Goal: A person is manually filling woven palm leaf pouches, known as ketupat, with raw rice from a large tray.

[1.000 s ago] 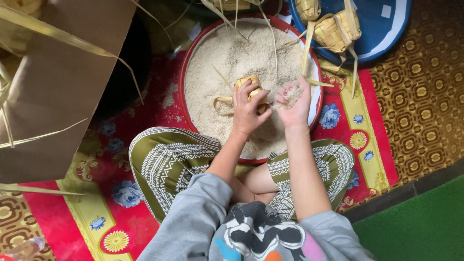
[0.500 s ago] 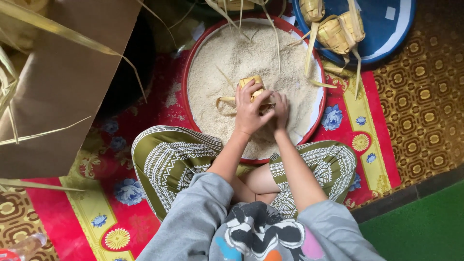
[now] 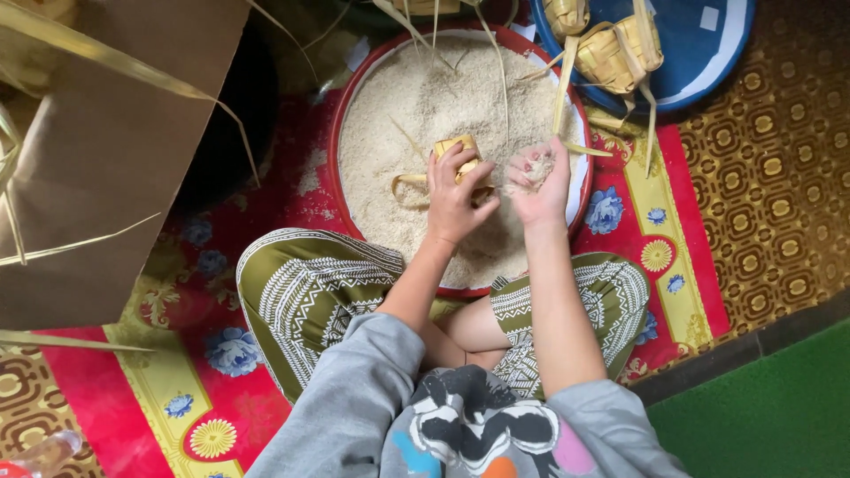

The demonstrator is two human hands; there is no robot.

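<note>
**Loose rice, small opening: where grains could go astray**

The left hand (image 3: 453, 199) grips a small woven palm-leaf pouch (image 3: 460, 152), fingers wrapped over it from the near side, holding it just above the heap of raw rice (image 3: 416, 97) in the red-rimmed basin (image 3: 335, 155). Just to its right, the right hand (image 3: 537, 181) is cupped and half closed around a clump of rice grains (image 3: 534, 168), palm turned up, close to the pouch but not touching it. The two hands sit side by side over the near half of the basin.

The likeliest slip is spillage. The pouch's opening looks narrow, so grains tipped from the cupped hand may miss it; most would probably drop back into the basin, but the right hand hovers near the rim, and grains falling to its right would land on the red floral mat (image 3: 620, 221). A loose leaf strip (image 3: 407, 184) trails from the pouch to the left of the left hand and may snag or slacken the weave if tugged. Squeezing too hard could deform the pouch and narrow the opening. Beyond the right hand, finished pouches (image 3: 620, 49) rest on a blue tray (image 3: 708, 53), their long leaf tails reaching over the basin, where a wide sweep of the arm might catch them.
</note>
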